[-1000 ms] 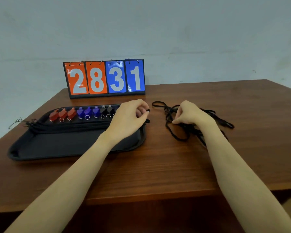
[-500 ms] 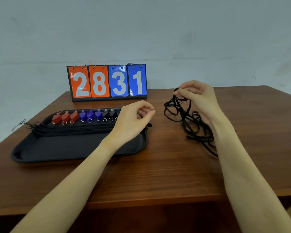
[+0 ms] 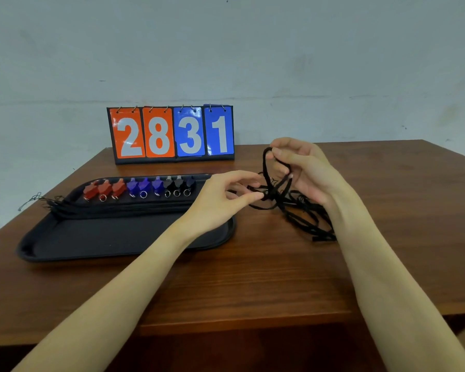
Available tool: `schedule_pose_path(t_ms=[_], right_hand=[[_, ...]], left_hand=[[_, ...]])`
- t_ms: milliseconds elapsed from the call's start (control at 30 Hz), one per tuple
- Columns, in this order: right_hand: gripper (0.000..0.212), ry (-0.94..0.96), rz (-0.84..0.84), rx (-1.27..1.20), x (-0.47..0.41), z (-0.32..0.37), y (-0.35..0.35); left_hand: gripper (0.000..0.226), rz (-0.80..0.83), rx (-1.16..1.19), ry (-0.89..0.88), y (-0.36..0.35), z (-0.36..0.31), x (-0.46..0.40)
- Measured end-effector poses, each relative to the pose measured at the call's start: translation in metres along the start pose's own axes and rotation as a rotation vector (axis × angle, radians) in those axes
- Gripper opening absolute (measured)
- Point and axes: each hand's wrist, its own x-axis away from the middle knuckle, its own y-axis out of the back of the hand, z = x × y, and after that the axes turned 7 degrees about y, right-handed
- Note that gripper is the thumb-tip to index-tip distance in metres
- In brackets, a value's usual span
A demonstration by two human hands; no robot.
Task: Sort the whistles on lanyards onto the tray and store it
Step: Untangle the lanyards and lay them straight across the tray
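- R hand [image 3: 304, 173] lifts a loop of the lanyard tangle [image 3: 293, 208]; L hand [image 3: 226, 197] pinches a strand.
- Risk: pulling apart prob tightens the knot.

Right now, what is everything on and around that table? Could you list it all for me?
Red whistles: three, red, left end of the row at the tray's far edge.
Blue whistles: three, blue, middle of the row.
Dark whistles: three, black or very dark, right end of the row.
Laid-out lanyards: a bundle, black, along the tray in front of the whistles, ends trailing off its left side.
Tray: one, black, left half of the table.
Tangled lanyards: a bunch, count unclear, black, right of the tray, partly lifted.
Scoreboard: one, orange 28 and blue 31, far edge.
Table: one, brown wood.
Wall: pale grey, behind.
Left hand: pinches the tangle.
Right hand: holds up a loop.
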Motion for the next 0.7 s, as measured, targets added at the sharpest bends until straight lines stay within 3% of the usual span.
schedule_pose_path(t_ms=[267,433,533,700], right_hand=[[0.021,0.009,-0.144,0.054,0.0,-0.001,0.008],[0.024,0.025,-0.484,0.719,-0.006,-0.005,0.032],[0.026,-0.037,-0.565,1.107,-0.005,-0.011,0.045],[0.023,-0.148,-0.617,1.333,-0.001,-0.016,0.054]], left_hand=[[0.014,0.056,0.147,0.019,-0.003,-0.006,0.002],[0.019,-0.028,0.272,0.066,0.005,-0.008,0.001],[0.029,-0.041,0.302,0.097,0.006,-0.011,0.003],[0.038,-0.098,0.296,0.106,0.005,-0.013,0.004]])
